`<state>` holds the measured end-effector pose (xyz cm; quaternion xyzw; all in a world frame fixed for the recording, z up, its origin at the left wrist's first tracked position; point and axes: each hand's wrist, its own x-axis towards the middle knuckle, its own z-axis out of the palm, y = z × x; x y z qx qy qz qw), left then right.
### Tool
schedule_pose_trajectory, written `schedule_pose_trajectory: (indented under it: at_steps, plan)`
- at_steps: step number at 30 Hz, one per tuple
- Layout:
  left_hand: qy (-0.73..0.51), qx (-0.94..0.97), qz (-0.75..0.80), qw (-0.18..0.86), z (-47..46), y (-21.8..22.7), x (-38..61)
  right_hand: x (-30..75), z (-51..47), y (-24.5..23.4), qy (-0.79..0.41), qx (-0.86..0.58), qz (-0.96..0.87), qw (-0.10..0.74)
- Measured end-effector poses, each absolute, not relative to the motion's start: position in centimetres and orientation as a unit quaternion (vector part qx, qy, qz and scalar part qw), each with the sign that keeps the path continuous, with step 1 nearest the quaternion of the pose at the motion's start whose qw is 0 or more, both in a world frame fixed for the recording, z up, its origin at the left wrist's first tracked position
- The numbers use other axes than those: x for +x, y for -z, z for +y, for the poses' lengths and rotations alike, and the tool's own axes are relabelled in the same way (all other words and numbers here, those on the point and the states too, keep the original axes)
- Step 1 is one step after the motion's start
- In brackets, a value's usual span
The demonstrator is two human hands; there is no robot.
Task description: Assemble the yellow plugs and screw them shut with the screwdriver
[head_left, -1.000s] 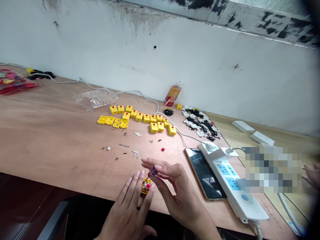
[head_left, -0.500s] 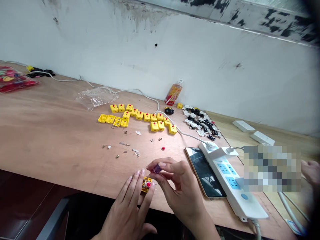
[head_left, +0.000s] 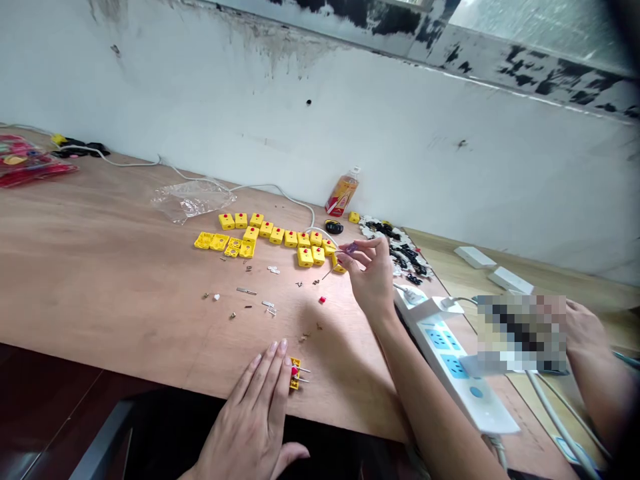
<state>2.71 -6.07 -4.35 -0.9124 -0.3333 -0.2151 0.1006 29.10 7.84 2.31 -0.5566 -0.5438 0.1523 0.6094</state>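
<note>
Lying flat with its fingers stretched out, my left hand (head_left: 255, 400) presses against a small open yellow case (head_left: 296, 375). The case holds a red button, and two thin metal prongs stick out to its right; my fingers cover part of it. Farther back, my right hand (head_left: 369, 273) pinches a small screwdriver (head_left: 351, 249) by its purple handle. Its thin shaft points down and left over some tiny screws (head_left: 316, 282). Just beyond this hand are several closed yellow cases with red buttons (head_left: 305, 257). A loose red button (head_left: 323, 300) lies nearer to me.
Small metal parts (head_left: 247, 291) and open yellow shells (head_left: 219, 242) lie left of centre. At the back stand a bottle (head_left: 343, 192) and black-and-white parts (head_left: 400, 257). A white power strip (head_left: 480, 393) lies at right, near another person's hand (head_left: 587, 333). A clear bag (head_left: 193, 200) lies back left.
My right hand has moved away from the yellow case, up and to the right toward the tiny screws, carrying the screwdriver. My left hand stays on the case. My right arm now hides the phone.
</note>
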Motion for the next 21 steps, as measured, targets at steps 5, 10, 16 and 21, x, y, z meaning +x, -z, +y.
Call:
schedule_pose_trajectory:
  at_steps: [5,10,16,21]
  plan:
    - [0.221,-0.911,-0.337,0.083,-6.0,4.5,2.8,28.9,8.1,-1.6,-0.144,-0.556,-0.545,0.611]
    - [0.260,-0.908,-0.328,0.027,-6.1,4.3,2.5,28.8,7.7,-2.0,-0.156,-0.550,-0.540,0.618]
    - [0.340,-0.870,-0.345,-0.090,-4.0,2.2,1.2,27.2,4.5,-4.2,-0.157,-0.519,-0.536,0.647]
    - [0.403,-0.756,-0.362,-0.369,-0.9,0.9,0.7,23.4,-0.7,-5.6,-0.187,-0.448,-0.539,0.689]
